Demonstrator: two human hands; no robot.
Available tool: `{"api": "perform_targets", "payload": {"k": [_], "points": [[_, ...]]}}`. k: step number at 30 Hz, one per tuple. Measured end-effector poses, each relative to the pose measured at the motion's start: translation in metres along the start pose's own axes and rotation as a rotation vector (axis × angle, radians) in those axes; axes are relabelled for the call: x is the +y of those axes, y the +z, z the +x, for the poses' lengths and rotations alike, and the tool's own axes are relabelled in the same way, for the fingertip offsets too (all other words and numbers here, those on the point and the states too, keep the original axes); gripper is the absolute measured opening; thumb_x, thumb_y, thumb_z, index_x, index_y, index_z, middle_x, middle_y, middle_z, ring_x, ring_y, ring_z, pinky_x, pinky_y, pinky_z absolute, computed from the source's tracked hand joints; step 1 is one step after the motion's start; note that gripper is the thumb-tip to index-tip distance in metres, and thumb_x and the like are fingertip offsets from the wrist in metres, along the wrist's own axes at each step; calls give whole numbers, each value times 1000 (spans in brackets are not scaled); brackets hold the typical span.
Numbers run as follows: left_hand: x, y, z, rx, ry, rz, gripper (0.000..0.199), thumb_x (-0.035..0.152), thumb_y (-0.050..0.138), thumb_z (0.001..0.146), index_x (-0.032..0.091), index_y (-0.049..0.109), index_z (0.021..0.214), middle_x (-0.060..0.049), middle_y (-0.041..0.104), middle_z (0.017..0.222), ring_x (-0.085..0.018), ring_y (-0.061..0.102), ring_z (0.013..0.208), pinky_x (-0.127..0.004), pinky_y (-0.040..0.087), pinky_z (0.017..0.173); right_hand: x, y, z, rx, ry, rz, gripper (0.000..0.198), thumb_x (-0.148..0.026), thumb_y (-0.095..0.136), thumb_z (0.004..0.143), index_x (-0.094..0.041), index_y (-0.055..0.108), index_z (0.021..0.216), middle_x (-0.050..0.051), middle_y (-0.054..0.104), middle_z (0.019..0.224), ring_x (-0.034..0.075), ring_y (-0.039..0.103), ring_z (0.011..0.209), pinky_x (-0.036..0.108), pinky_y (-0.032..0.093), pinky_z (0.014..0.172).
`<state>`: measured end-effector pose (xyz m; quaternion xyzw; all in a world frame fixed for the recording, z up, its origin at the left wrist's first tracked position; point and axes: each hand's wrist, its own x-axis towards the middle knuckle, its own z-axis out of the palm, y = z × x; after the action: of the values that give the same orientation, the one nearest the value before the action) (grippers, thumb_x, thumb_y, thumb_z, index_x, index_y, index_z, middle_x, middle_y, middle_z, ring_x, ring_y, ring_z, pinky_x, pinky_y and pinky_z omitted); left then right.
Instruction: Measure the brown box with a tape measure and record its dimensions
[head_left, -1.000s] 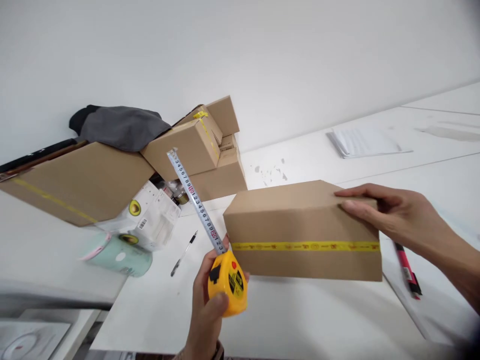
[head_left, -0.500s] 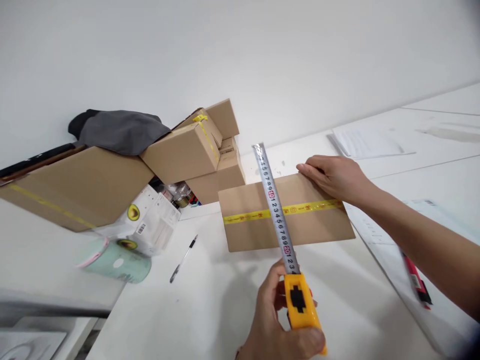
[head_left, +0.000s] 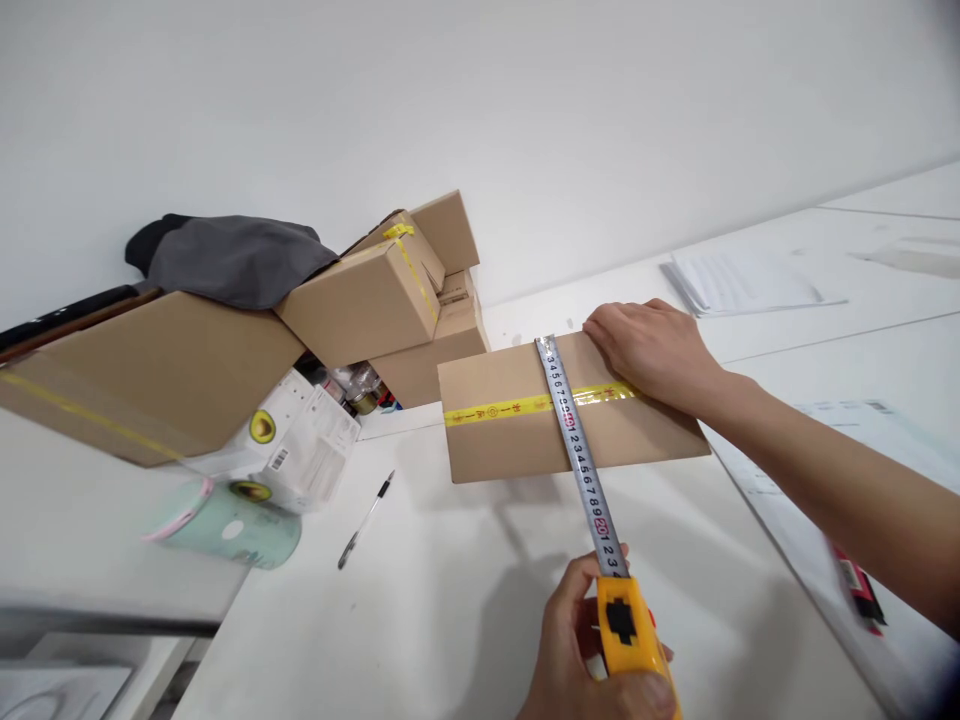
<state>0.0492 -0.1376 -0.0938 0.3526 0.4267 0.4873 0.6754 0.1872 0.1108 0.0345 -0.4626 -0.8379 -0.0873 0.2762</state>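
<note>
My left hand (head_left: pixel 600 650) is closed round a yellow tape measure (head_left: pixel 630 630) at the bottom of the view. Its metal blade (head_left: pixel 581 455) runs up and away across a cardboard box (head_left: pixel 510 445), with the blade's end by the box's far edge. Yellow printed tape crosses the face of the box lengthwise. On the box's far right part, my right hand (head_left: pixel 652 345) grips the edge, its fingers bent over it and partly hidden. The box is tilted a little above the white table, its shadow below.
A pen (head_left: pixel 366 520) lies on the white table (head_left: pixel 405 600). To the left are stacked cardboard boxes (head_left: pixel 367 310), a dark cloth (head_left: pixel 240 260), a white carton (head_left: pixel 319 450) and a mint green canister (head_left: pixel 232 525). Papers (head_left: pixel 739 280) and a red-and-black object (head_left: pixel 859 590) lie right.
My left hand has moved right and down with the tape measure, bringing the blade's end back to the box's far edge. The box has risen slightly; my right hand has shifted a little left.
</note>
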Motion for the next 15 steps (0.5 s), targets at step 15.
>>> {"api": "perform_targets", "payload": {"k": [15], "points": [[-4, -4, -3, 11, -46, 7, 89, 31, 92, 46, 20, 61, 129, -7, 65, 102, -30, 67, 94, -46, 53, 90, 7, 1, -1, -34, -365, 9, 56, -14, 31, 100, -37, 58, 143, 8, 69, 112, 24, 56, 87, 36, 39, 71]]}}
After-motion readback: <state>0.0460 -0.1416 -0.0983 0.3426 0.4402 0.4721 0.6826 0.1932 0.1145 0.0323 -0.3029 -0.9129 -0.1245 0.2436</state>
